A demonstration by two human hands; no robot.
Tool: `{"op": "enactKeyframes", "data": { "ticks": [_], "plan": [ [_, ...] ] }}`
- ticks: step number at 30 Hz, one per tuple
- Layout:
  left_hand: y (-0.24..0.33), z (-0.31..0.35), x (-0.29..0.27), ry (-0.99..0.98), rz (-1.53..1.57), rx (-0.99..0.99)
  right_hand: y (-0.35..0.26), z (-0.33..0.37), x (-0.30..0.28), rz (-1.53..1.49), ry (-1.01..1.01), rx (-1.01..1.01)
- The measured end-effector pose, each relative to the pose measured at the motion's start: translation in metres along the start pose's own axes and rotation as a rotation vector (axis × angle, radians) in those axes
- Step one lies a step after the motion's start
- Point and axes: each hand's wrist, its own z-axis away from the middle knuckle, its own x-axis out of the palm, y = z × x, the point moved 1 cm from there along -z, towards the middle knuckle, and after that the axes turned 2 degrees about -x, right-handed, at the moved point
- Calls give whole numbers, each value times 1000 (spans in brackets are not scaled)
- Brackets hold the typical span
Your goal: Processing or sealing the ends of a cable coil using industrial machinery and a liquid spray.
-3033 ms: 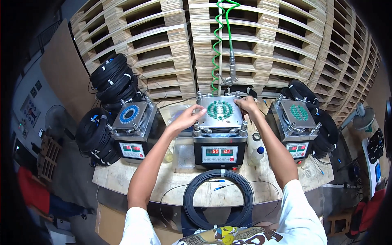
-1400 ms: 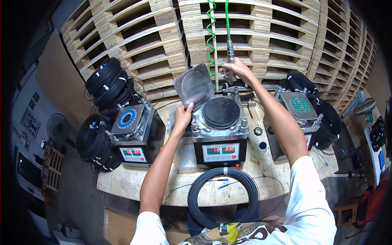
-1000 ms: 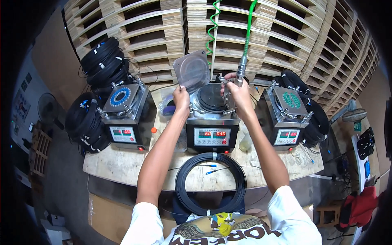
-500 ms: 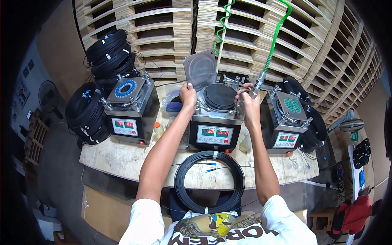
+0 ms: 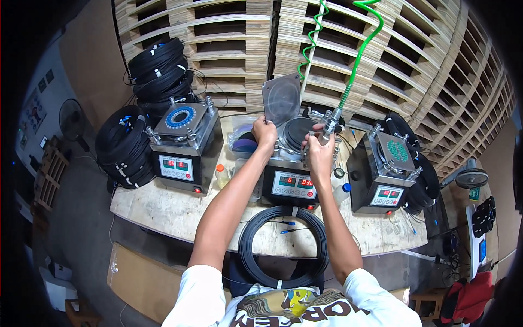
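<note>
A square metal plate (image 5: 282, 99) stands tilted up above the middle polishing machine (image 5: 267, 182). My left hand (image 5: 265, 132) is closed on the plate's lower left corner. Under it lies the machine's round black pad (image 5: 294, 132), partly covered by my right hand (image 5: 319, 148). That hand grips a metal air gun (image 5: 330, 124) fed by a green coiled hose (image 5: 357, 68), its front end near the pad's right side. Between my forearms, a coil of black cable (image 5: 244, 234) sits at the table's front edge, with blue-tipped ends inside its ring.
Similar machines stand left (image 5: 202, 161) and right (image 5: 358, 188), each bearing a plate with a ring of connectors. An orange-capped bottle (image 5: 222, 177) and a blue-capped bottle (image 5: 343, 192) flank the middle machine. Black cable coils (image 5: 122, 150) are stacked at left; wooden pallets (image 5: 218, 43) rise behind.
The air gun and my right hand have shifted left and down toward the pad. My left hand still holds the plate. The middle display's digits differ, and the whole view has moved slightly.
</note>
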Motion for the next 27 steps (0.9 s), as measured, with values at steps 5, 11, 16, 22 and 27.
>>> {"op": "enactKeyframes", "data": {
  "ticks": [5, 11, 16, 22, 27],
  "plan": [
    [3, -2, -3, 19, -32, -7, 8, -16, 11, -81, -23, -161],
    [5, 0, -5, -10, -92, 13, 1, -39, -27, -137, 44, -95],
    [3, -2, -5, -23, -57, 4, 4, -42, -39, -51, 87, -88],
    [7, 5, -8, -42, -13, -36, 6, -37, -15, 148, 128, -285],
    [12, 5, -9, -58, -142, -41, 10, -29, 11, -173, -64, -85]
  ]
}}
